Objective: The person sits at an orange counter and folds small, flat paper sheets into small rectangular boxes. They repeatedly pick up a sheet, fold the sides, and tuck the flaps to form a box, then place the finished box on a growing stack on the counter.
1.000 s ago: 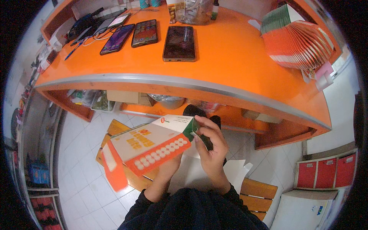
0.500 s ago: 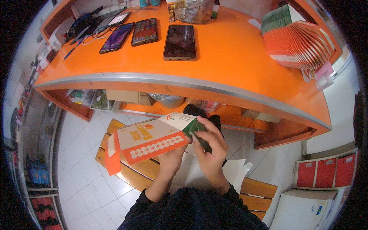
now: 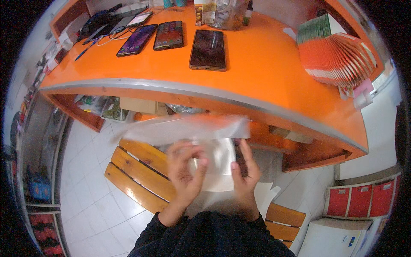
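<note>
A folding carton [image 3: 180, 129], blurred by motion, is held up in front of me with its pale side facing me. An orange strip shows faintly along its top. My right hand [image 3: 246, 173] grips its right end, thumb in front and fingers behind. My left hand [image 3: 185, 169] is smeared, its fingers half curled and apart from the thumb, close to the carton's near side; nothing shows between them. White card [image 3: 222, 199] lies across my lap below both hands.
The orange desk [image 3: 257, 64] ahead carries several phones [image 3: 208, 50], a clear plastic bag [image 3: 229, 15] and a fanned stack of flat orange and green cartons [image 3: 336, 51]. A slatted wooden bench [image 3: 137, 173] is under me. Red drawers [image 3: 359, 201] stand at right.
The carton has turned from its printed orange-and-white face to its pale side, swinging up and away. My left hand has come out from beneath it; my right has shifted slightly right.
</note>
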